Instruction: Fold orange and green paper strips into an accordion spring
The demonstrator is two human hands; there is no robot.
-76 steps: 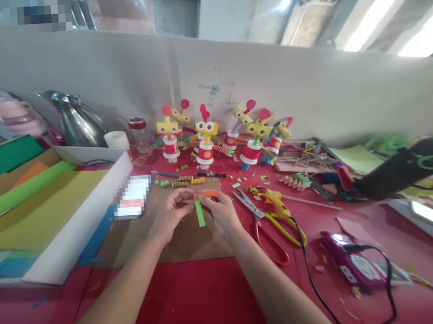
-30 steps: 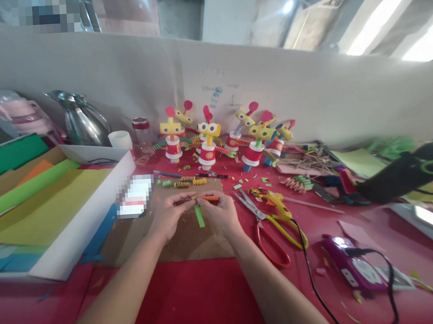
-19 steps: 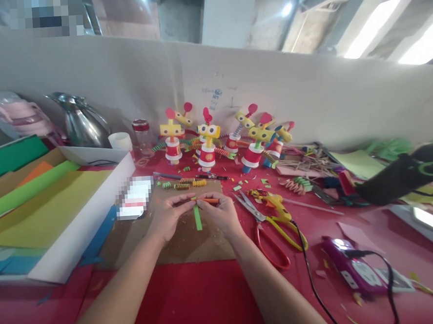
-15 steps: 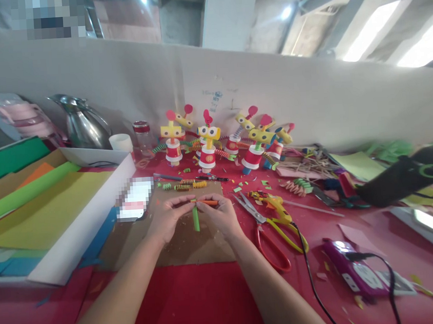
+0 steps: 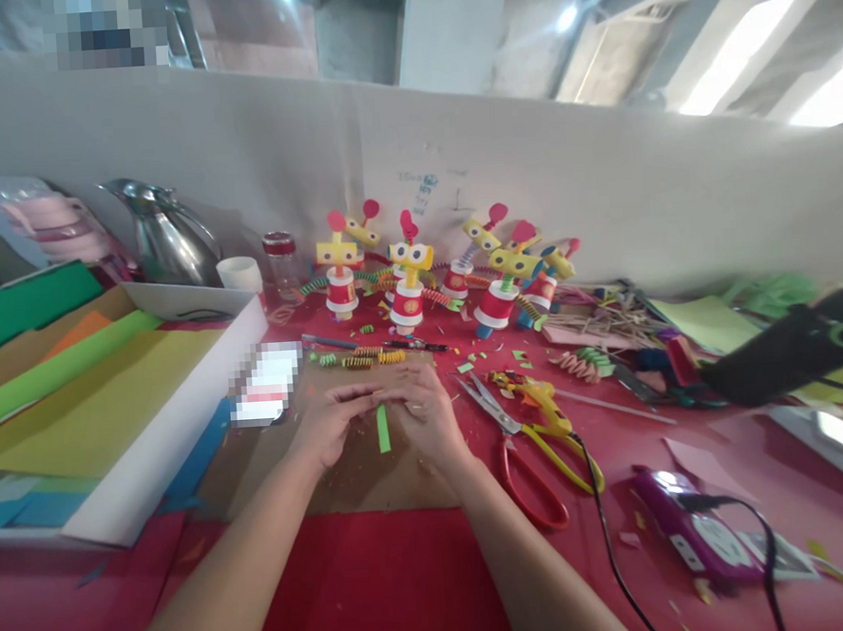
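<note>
Red covers the counter (image 5: 381, 585), which bears a brown cardboard sheet (image 5: 396, 484). Over it, the right hand (image 5: 426, 412) arches, its grip too hidden to tell; the left hand's (image 5: 334, 424) grip looks pinched on the upper end of a green paper strip (image 5: 383, 430) between them. Folding neatly likely needs squared edges, firm creases.

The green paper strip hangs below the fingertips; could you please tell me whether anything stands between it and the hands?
Nothing visible does: the green paper strip runs up to where the left hand and right hand meet, though they hide the exact grip. The scissors lie apart, to the right.
</note>
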